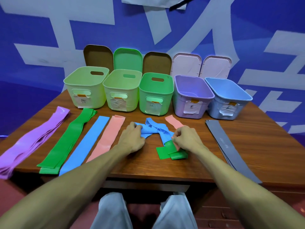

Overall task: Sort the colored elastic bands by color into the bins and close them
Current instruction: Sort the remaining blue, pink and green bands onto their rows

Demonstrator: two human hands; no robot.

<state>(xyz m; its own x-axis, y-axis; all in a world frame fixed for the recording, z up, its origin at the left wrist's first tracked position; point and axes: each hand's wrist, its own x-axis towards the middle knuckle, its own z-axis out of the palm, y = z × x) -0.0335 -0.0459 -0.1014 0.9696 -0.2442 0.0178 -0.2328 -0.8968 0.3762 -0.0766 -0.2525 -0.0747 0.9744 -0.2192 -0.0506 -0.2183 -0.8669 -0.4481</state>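
- The left hand, at the centre of the frame, has its fingers curled round one end of the tangled blue band, bunching it so it lifts as one piece.
- The right hand pinches with curled fingers where that band's other end meets the folded green band. It seems to hold the blue one, though the fingers hide the contact.
- Both bands lie on the table in front of the bins. The blue bin stands open at upper right.
- A short pink band pokes out from under the right hand and may drag along.
- At lower left lie purple bands, a long green band, a flat blue band and a long pink band. Grey bands lie at right.
- The lids lean on the wall behind, leaving every bin open.
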